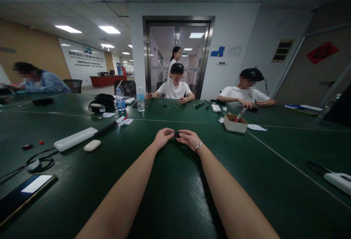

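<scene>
Both my arms stretch out over the dark green table (175, 195). My left hand (163, 137) and my right hand (189, 138) meet at the middle, fingers pinched together on a small black object (177, 134). Most of that object is hidden by my fingertips. A bracelet sits on my right wrist.
A white power strip (75, 138) and white oval case (92, 145) lie to the left, a phone (24, 191) near left. A cardboard box (235, 123) stands to the right, water bottles (140, 100) further back. Other people sit across the table and at far left.
</scene>
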`<state>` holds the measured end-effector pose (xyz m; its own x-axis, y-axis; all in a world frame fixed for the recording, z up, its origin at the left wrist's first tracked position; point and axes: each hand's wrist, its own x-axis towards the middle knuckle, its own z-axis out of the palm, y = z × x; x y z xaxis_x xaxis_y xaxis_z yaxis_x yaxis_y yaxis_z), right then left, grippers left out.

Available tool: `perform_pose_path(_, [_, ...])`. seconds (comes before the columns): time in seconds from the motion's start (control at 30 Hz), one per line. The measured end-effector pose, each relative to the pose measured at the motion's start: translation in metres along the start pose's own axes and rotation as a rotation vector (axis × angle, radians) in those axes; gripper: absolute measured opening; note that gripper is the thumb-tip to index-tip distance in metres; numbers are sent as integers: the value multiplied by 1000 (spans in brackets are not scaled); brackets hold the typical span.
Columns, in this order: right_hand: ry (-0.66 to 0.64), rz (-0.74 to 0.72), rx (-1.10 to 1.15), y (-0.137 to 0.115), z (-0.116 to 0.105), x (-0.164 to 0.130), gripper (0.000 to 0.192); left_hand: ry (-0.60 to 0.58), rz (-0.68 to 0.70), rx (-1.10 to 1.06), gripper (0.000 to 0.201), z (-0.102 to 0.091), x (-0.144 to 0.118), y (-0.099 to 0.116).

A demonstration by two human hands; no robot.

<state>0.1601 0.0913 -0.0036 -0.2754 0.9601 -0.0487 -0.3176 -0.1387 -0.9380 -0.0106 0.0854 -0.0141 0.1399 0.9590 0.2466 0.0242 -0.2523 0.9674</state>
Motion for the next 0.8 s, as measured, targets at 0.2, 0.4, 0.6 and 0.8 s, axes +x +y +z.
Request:
perform_pose_path(0.2, [3, 17, -28, 0, 0, -2, 16, -18, 16, 120, 16, -1, 0, -5])
perform_pose_path(0.4, [-13, 26, -36, 0, 0, -2, 14, -33, 27, 186, 14, -4, -1, -5])
perform_pose_path(0.6, [-23, 22, -56, -1, -1, -3, 15, -46, -22, 193, 14, -3, -1, -4])
perform_pose_path(0.8, [-35, 23, -55, -1, 0, -3, 16, -35, -50, 234, 16, -2, -2, -3])
